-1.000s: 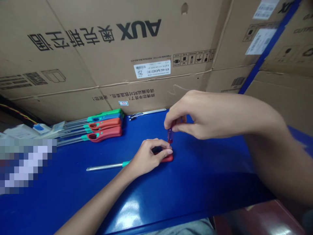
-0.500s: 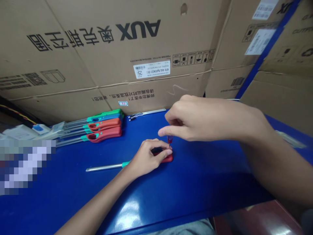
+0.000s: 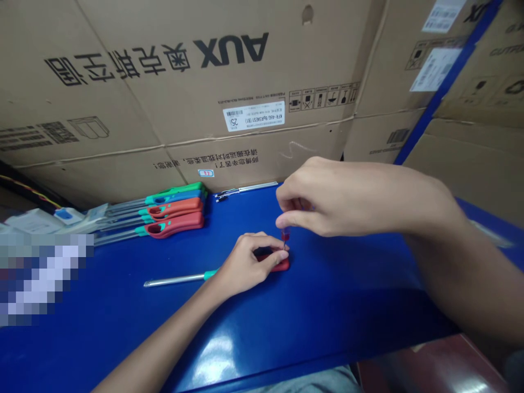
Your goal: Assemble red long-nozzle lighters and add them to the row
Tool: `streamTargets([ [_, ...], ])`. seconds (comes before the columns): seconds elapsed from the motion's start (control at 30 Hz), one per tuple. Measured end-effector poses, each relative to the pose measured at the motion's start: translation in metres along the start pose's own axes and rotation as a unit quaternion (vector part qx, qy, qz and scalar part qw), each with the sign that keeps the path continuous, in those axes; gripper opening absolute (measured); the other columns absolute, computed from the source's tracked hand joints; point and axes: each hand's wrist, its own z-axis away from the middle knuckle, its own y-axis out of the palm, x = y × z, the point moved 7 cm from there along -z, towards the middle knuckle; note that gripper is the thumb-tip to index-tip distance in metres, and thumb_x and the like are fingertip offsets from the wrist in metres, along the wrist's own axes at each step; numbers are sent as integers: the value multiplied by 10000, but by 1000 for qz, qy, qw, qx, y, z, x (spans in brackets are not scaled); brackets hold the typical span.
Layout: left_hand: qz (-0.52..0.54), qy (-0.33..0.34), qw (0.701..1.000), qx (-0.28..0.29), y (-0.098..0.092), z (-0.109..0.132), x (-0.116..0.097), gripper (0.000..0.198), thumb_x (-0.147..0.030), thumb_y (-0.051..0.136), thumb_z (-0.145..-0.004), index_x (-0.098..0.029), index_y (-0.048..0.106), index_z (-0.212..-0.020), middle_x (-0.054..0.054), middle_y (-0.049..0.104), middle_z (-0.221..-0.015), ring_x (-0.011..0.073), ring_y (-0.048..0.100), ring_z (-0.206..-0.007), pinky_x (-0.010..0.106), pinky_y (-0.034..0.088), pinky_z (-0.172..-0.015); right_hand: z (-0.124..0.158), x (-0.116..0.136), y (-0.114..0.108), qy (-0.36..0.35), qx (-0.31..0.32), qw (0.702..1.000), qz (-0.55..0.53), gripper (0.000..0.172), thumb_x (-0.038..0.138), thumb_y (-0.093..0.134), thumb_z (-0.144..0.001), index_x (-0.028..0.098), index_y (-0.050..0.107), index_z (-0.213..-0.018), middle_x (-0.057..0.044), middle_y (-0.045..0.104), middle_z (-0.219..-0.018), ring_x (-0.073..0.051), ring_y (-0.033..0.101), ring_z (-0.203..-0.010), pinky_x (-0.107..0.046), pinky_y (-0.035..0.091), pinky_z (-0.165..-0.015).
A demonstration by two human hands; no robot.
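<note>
**Screwdriver (image 3: 285, 234) upright at red lighter (image 3: 280, 266), both hands occupied**

Red lighter lies flat on the glossy blue bench (image 3: 327, 322), approx. centre: smooth plastic handle, teal collar, thin shiny metal tube pointing L. L hand (image 3: 245, 265) is closed over the handle, thumb & forefinger curved nr its R end. R hand (image 3: 307, 199) pinches the screwdriver, a translucent red/purple grip w/ slim metal shaft, tip down.

Back L: stack of lighters (image 3: 176, 224), red, orange, blue & green plastic handles, metal tubes. Thin metallic strips (image 3: 257, 186) w/ dark ends lie by the creased matte cardboard box (image 3: 164, 103), printing upside down.

Hard to see: most of the handle's under L hand; screwdriver top's hidden by R fingers; exact tip contact unclear. Far L blurred into pixel blocks; forearms cut off at frame edges.
</note>
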Motion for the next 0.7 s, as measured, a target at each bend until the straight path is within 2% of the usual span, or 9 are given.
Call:
streamTargets([
  [0.17, 15, -3, 1000, 2, 1, 1, 2, 127, -241, 648, -844, -165, 749, -828, 44, 765, -831, 172, 675, -754, 269, 509, -740, -3, 5, 3, 13, 14, 1000, 12, 355, 400, 476, -924, 166, 674, -744, -54, 642, -723, -135, 524, -560, -267, 292, -515],
  [0.27, 14, -6, 1000, 4, 1, 1, 2, 132, -243, 646, -842, -164, 748, -817, 46, 759, -822, 174, 674, -752, 264, 512, -723, -2, 4, 1, 6, 0, 1000, -5, 324, 416, 514, -901, 169, 685, -781, -53, 652, -754, -144, 546, -603, -261, 303, -525],
  [0.4, 8, -5, 1000, 6, 0, 0, 0, 128, -236, 647, -841, -167, 746, -799, 41, 759, -801, 173, 670, -741, 271, 506, -729, 1, 2, -5, -36, -17, 998, -40, 151, 294, 599, -828, 204, 703, -892, -32, 678, -842, -177, 593, -782, -252, 357, -594],
  [0.57, 5, -1, 1000, 8, 0, 0, -2, 123, -220, 652, -839, -158, 743, -783, 43, 757, -800, 164, 658, -740, 264, 494, -725, 3, 7, -4, -91, 3, 994, -53, 255, 85, 521, -787, 223, 719, -873, 5, 686, -806, -161, 589, -802, -250, 368, -629],
  [0.7, -1, 2, 1000, 8, 0, 1, -1, 125, -221, 648, -841, -161, 746, -794, 44, 763, -812, 168, 665, -742, 273, 494, -738, 1, 9, -2, -91, -7, 995, -46, 225, 81, 522, -784, 198, 709, -830, -4, 671, -775, -149, 581, -754, -247, 363, -612],
])
